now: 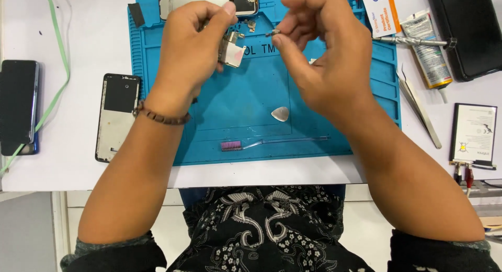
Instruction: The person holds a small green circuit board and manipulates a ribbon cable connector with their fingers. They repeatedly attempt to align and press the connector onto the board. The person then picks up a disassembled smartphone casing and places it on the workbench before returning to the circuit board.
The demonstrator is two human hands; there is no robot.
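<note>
A: Holding a small metal phone part [231, 48], the left hand [191, 47] is pinched around it above the blue mat [235, 104].

B: Right hand [319, 57]?

A: Fingertips closed on a tiny metal piece [272, 33], just beside the part, not touching it.

B: Surroundings?

A: Pick [280, 113] and brush [272, 143] lie on the mat. An opened phone [209, 1] sits at the mat's far edge. On the desk [78, 162]: phone frame [117, 116] left, tweezers [418, 107], glue tube [430, 55] and battery [474, 133] right.

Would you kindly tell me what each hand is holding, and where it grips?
The left hand pinches a small metal phone part by its upper end; the right hand holds a tiny metal piece between its fingertips.
</note>
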